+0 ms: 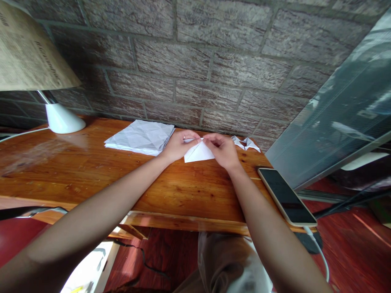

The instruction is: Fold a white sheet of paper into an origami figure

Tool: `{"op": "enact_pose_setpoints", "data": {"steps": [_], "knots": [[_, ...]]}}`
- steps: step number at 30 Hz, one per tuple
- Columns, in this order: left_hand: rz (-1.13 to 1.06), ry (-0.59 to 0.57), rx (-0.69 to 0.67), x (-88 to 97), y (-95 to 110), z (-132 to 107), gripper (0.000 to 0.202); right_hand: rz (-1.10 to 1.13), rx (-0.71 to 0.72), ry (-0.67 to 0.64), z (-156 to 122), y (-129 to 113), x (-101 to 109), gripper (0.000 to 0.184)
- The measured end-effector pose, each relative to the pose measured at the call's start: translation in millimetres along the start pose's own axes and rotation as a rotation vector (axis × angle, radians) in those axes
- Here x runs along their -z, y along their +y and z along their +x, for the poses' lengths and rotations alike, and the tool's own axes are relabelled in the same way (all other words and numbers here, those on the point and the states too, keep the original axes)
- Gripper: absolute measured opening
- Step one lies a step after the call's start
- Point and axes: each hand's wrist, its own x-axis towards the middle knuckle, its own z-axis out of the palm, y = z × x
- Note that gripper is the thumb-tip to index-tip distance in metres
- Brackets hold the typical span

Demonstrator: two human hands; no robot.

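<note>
Between my hands is a small folded sheet of white paper, with a crease line running up to its top point. My left hand pinches its upper left edge, thumb and fingers closed on it. On the other side my right hand grips the upper right edge, its thumb close to the left one. The paper's lower part rests on or just above the wooden table. Left of my left hand lies a stack of creased white paper sheets. A folded paper piece sits just beyond my right hand.
At the table's right edge lies a phone with a white charging cable. A lamp with a white base stands at the far left. Behind the table rises a brick wall; a glass panel is on the right.
</note>
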Motion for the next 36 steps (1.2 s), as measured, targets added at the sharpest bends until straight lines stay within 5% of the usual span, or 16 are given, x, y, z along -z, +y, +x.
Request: {"op": "enact_pose_setpoints", "data": {"steps": [18, 36], "knots": [[0.049, 0.002, -0.049, 0.0, -6.5, 1.5, 0.038, 0.208, -0.150, -0.102, 0.9, 1.0, 4.8, 0.039], [0.012, -0.032, -0.040, -0.5, -8.0, 2.2, 0.039, 0.241, -0.133, -0.129, 1.4, -0.8, 6.3, 0.035]]}}
